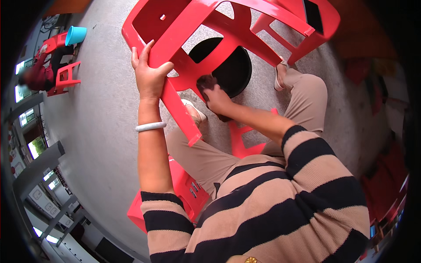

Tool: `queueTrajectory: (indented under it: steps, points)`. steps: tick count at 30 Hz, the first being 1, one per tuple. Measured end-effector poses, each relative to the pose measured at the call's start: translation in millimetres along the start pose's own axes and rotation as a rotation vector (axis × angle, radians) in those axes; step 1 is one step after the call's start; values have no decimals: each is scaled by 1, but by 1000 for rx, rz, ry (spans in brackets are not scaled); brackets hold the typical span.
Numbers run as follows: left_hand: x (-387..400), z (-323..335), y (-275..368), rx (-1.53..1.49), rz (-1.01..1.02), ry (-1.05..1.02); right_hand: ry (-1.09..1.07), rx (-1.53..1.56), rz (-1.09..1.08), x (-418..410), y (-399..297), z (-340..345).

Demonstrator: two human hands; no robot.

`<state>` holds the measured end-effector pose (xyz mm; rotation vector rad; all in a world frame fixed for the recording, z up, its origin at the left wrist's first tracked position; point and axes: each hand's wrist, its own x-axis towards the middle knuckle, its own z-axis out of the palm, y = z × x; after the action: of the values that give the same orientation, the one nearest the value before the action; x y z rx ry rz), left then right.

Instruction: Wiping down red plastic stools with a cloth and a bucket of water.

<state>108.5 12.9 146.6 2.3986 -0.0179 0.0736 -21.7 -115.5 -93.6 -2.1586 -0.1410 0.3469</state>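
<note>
A red plastic stool (205,70) is tipped over in front of me, its legs pointing towards me and to the right. My left hand (148,74) grips it at the left, fingers and thumb spread around the edge of a leg. In my right hand (217,100) is a bunched dark brown cloth (204,84), pressed against an inner edge of the stool near that leg. The hand is slightly blurred. Below the stool, between my feet, a round black basin (239,74) stands on the floor, partly hidden by the stool; its contents cannot be made out.
Another red stool (304,42) stands at the upper right, with a black patch on it. Beneath me shows a red stool seat (179,187). Far left, a seated person (42,74) is beside red stools (67,79) and a light-blue bucket (75,35) on the grey floor (102,98).
</note>
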Motion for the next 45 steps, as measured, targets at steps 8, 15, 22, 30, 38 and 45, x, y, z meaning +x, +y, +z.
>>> queueTrajectory:
  steps: [8, 15, 22, 30, 38, 45]
  points:
    - [1, 5, -1, -36, 27, -9, 287, 188, 215, 108, -41, -3]
    - [-1, -1, -7, -5, 18, 16, 62, -150, -42, -14, -16, 3]
    - [3, -1, -8, 29, 35, 6, -117, -54, 21, -81, 13, -12]
    - [3, -4, -3, 2, 22, -30, -44, -180, -74, 22, -8, -7]
    - [4, 4, 4, -88, 75, -21, 180, -128, -42, 189, -24, 4]
    - [-10, -13, -8, -40, -10, -8, 193, 19, -185, 210, -32, 39]
